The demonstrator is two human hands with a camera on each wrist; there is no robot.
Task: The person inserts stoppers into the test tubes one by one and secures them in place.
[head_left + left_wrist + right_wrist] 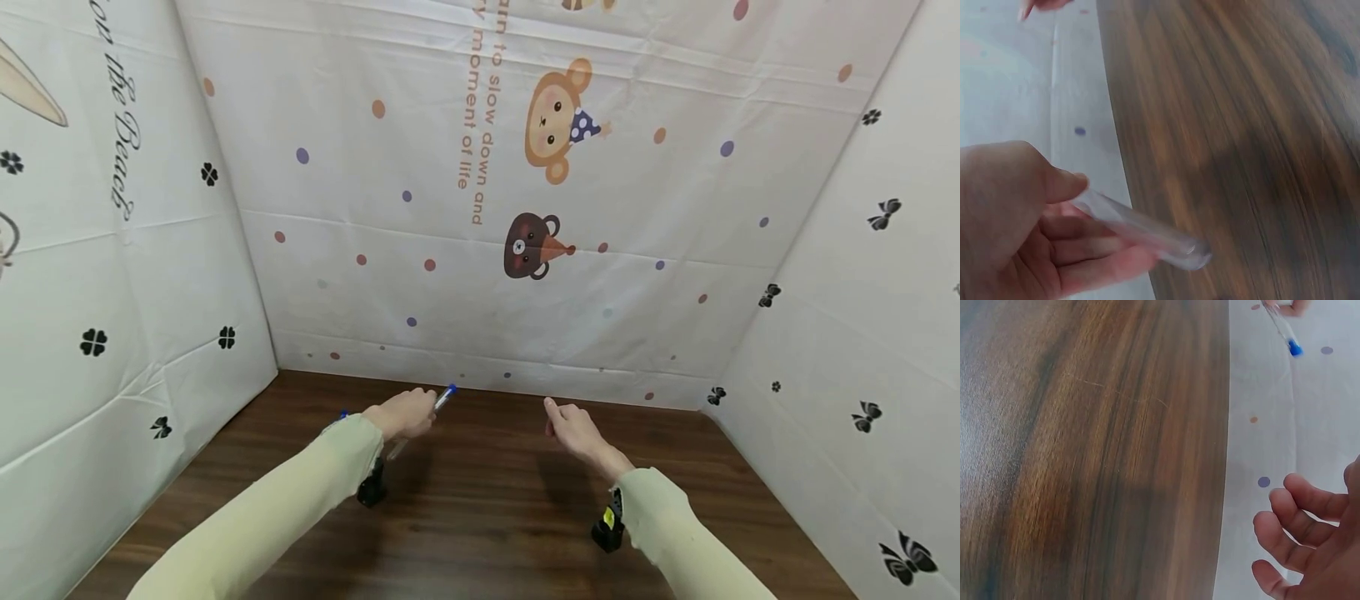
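Backdrop (525, 317) print reads "slow down"; left hand (405, 414) grips pen (444, 398).

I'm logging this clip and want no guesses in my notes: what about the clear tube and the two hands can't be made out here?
- Clear tube: blurred in the left wrist view, contents unreadable; tiny in the head view.
- Its middle: covered by the left hand in the head view.
- Blue end: cap or tip, too small to tell.
- Right hand: cut off by the right wrist view's edge; thumb unseen.
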